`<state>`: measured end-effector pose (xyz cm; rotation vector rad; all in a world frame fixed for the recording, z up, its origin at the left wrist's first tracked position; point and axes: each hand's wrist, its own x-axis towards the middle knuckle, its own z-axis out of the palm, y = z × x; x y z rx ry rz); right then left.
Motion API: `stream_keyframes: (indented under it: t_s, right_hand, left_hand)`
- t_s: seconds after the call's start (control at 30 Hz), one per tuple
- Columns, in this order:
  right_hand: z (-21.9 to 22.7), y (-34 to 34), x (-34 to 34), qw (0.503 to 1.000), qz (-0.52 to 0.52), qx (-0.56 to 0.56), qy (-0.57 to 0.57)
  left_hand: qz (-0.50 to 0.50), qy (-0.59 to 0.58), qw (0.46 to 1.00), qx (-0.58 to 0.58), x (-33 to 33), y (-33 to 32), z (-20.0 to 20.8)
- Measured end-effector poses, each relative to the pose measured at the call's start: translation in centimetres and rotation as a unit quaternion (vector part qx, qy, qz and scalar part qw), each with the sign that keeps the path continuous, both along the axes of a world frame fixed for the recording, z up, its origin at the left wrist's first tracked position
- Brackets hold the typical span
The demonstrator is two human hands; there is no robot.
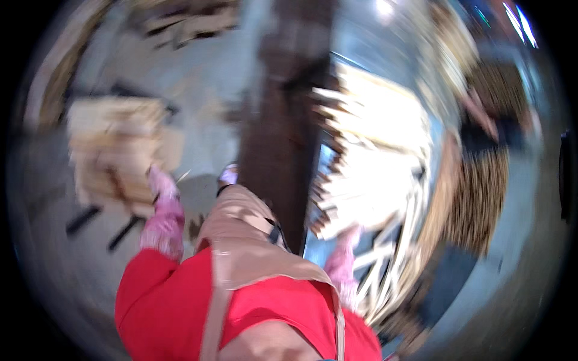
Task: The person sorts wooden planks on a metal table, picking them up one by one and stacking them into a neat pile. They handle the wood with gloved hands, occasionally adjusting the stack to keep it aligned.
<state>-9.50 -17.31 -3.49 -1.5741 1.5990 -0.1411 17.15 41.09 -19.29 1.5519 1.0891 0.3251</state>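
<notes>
The whole view is smeared by motion. My left hand (pixel 162 185), in a pink glove, is at the right edge of a stack of pale wooden boards (pixel 108 150); whether it grips a board I cannot make out. On the other side, my right hand (pixel 348 237), also pink-gloved, is at the near edge of a bright pile of pale wood strips (pixel 376 138). Its fingers are too blurred to read. The strips' left ends stick out unevenly.
A dark brown beam (pixel 280 114) runs away from me between the two stacks. Loose thin strips (pixel 391 259) lie at the right. Beyond them are bundled sticks (pixel 478 201), with another person's arm (pixel 480 114) nearby. More wood pieces (pixel 192 24) lie at the far left.
</notes>
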Motion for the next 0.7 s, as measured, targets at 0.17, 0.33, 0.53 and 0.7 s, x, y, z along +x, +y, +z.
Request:
stream_keyframes:
  t_s: [0.17,0.33,0.53,0.7]
  right_hand:
    - [-0.8,-1.6,-1.1,0.974,-0.192,0.012,-0.119]
    - [-1.5,-6.5,-1.3,0.973,-0.172,-0.014,-0.156]
    - [0.6,-9.3,1.7,0.989,-0.138,-0.008,-0.052]
    - [0.0,-9.9,3.6,0.979,-0.145,-0.005,-0.14]
  left_hand:
    - [-0.454,0.039,0.89,0.025,-7.6,-8.1,-5.1]
    - [-0.718,-0.093,0.685,-0.087,-3.8,-28.6,15.6]
    - [-0.832,-0.38,0.365,0.172,-1.1,-41.6,22.0]
    - [-0.796,-0.259,0.275,0.473,2.6,-54.7,30.6]
